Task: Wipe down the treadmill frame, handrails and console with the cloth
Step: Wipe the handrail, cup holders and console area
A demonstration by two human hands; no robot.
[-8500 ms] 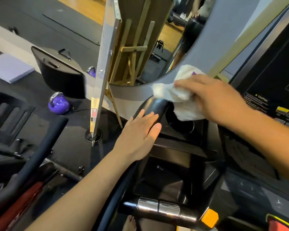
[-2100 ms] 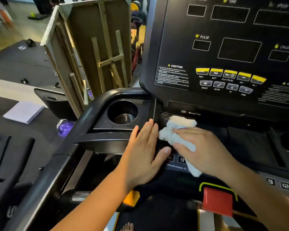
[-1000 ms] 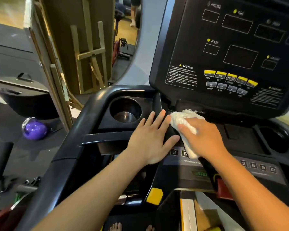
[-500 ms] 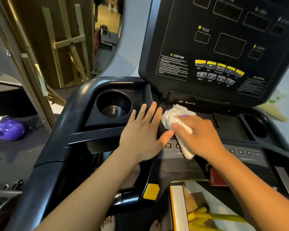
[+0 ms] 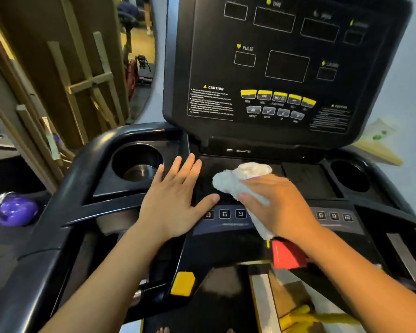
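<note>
Rightward along the shelf under the display is where the crumpled white cloth (image 5: pixel 244 180) has slid since half a second ago, and it now sits well clear of the left hand (image 5: pixel 175 200). The right hand (image 5: pixel 277 205) grips the cloth, fingers curled over it, pressing it on the flat black tray of the black treadmill console (image 5: pixel 286 68). The left hand lies flat with fingers spread, holding nothing, braced beside the round black cup holder (image 5: pixel 137 163).

The likeliest slip is a stray key press: the wiping wrist hangs just above the row of numbered speed keys (image 5: pixel 233 213), and the red stop button (image 5: pixel 287 257) sits right under the forearm. A loose tail of cloth dragging there could also catch. The upright screen and handrails probably remain to be wiped.
</note>
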